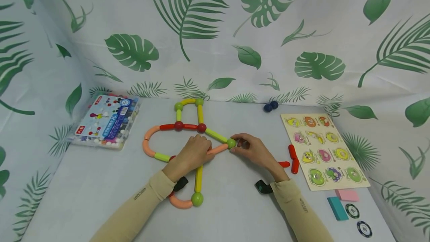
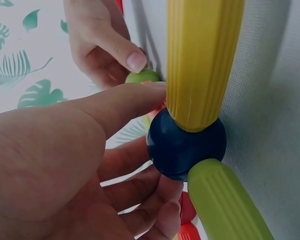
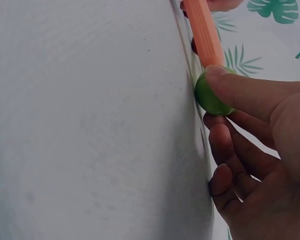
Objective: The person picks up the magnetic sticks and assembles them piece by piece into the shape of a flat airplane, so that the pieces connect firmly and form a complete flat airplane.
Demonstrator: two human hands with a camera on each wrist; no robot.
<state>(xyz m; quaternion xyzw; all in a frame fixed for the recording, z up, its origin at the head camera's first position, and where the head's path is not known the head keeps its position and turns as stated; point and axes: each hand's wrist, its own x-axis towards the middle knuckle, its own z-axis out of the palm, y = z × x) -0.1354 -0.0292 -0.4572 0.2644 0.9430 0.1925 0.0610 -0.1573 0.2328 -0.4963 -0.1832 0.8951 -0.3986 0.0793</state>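
Note:
My left hand (image 1: 193,152) pinches an orange rod (image 1: 219,148) between thumb and fingers. The rod's far end meets a green ball (image 1: 231,143), which my right hand (image 1: 252,151) holds between thumb and fingertips; the right wrist view also shows this ball (image 3: 212,95). A yellow-green rod (image 1: 216,135) runs from the ball to a dark red ball (image 1: 201,127) of the larger ball-and-rod shape on the table. Close by the left thumb, in the left wrist view, a dark blue ball (image 2: 185,145) joins a yellow rod (image 2: 202,60) and a green rod (image 2: 227,200). My left hand covers that joint in the head view.
A plastic box of pieces (image 1: 104,120) lies at the left. Loose red rods (image 1: 293,158) and a wooden puzzle board (image 1: 324,152) are on the right. Two dark blue balls (image 1: 270,106) sit at the back. Blocks (image 1: 337,208) and round chips (image 1: 364,229) lie front right.

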